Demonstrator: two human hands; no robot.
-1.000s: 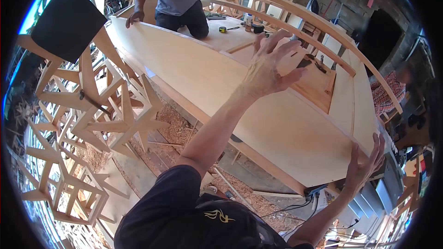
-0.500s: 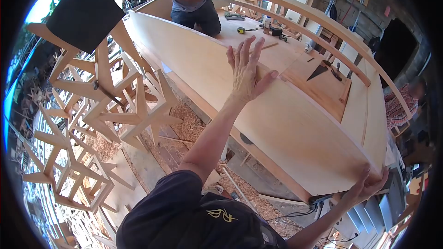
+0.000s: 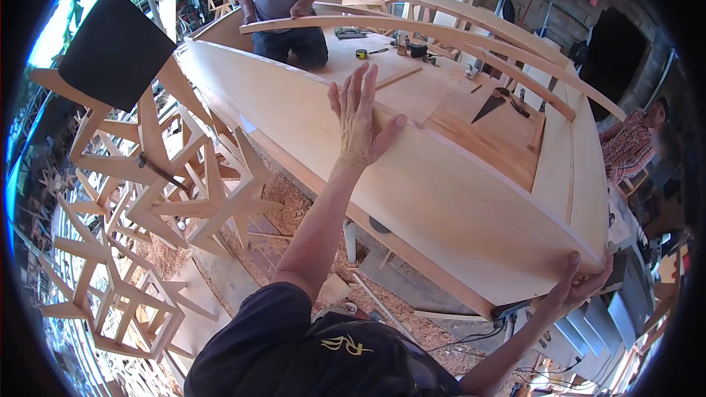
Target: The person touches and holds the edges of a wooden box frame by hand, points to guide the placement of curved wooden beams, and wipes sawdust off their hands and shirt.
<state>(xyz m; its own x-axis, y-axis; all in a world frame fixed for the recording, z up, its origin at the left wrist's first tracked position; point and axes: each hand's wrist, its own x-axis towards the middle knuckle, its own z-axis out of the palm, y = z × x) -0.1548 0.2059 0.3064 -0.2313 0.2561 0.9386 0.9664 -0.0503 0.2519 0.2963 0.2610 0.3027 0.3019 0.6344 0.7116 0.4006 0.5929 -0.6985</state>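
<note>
A curved plywood side panel [image 3: 441, 191] stands upright in front of me, forming one wall of a large wooden frame. Fingers spread, my left hand [image 3: 364, 129] lies against the panel's upper edge. At the near right corner, my right hand [image 3: 577, 290] is closed around the panel's end, thumb on one face and fingers round the other side. Across the frame, a co-worker [image 3: 283, 7] kneels inside and holds the end of a long curved wooden strip [image 3: 412, 26].
Inside the frame, a handsaw [image 3: 491, 105], a tape measure [image 3: 361, 53] and a bottle [image 3: 402, 43] rest on the plywood floor [image 3: 441, 95]. Angular wooden stands [image 3: 176, 169] crowd the left. Wood shavings [image 3: 290, 202] and cables [image 3: 471, 338] lie below. Another person [image 3: 632, 147] is at the right.
The co-worker has drawn the curved strip's end leftward and now has it in front of the body. My view has shifted slightly; both my hands keep their places on the panel.
</note>
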